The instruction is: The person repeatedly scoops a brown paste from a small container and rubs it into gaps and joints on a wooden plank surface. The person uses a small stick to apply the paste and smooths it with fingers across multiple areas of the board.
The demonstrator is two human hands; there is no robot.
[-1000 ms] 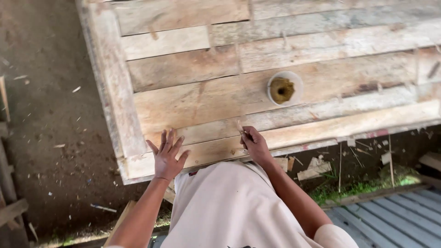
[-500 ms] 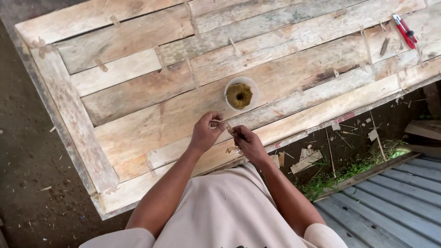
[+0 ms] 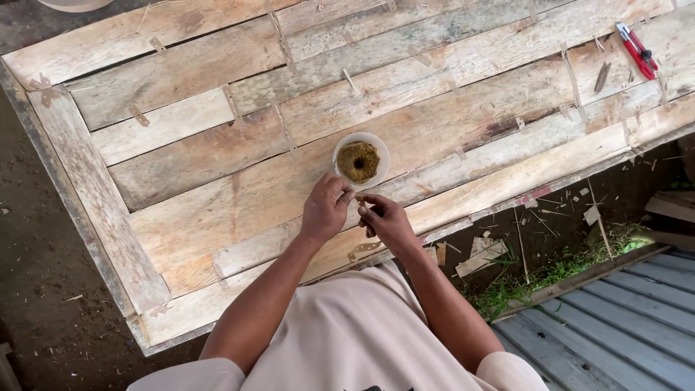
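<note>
Wood sliver (image 3: 360, 202) — a thin, pale strip — sits pinched between the fingertips of both hands, just above the near edge of the plank panel (image 3: 217, 145) and just below the small white cup (image 3: 360, 160). The left hand (image 3: 326, 210) curls its fingers over the sliver from the left, its grip narrow and closed on the piece; the right hand (image 3: 385, 219) meets it from the right, thumb and forefinger also closed on it, so the two hands touch at the fingertips. Its far end is too small to make out.

The cup stands upright on the panel and holds a brownish-green paste with a dark hollow in the middle. Short wooden slips lie across the seams between the planks. A red utility knife (image 3: 637, 48) lies well apart at the far right corner of the panel. Below the panel's near edge, wood scraps (image 3: 486, 253) and a patch of grass (image 3: 536, 279) lie on the ground beside grey boards (image 3: 615, 333).
</note>
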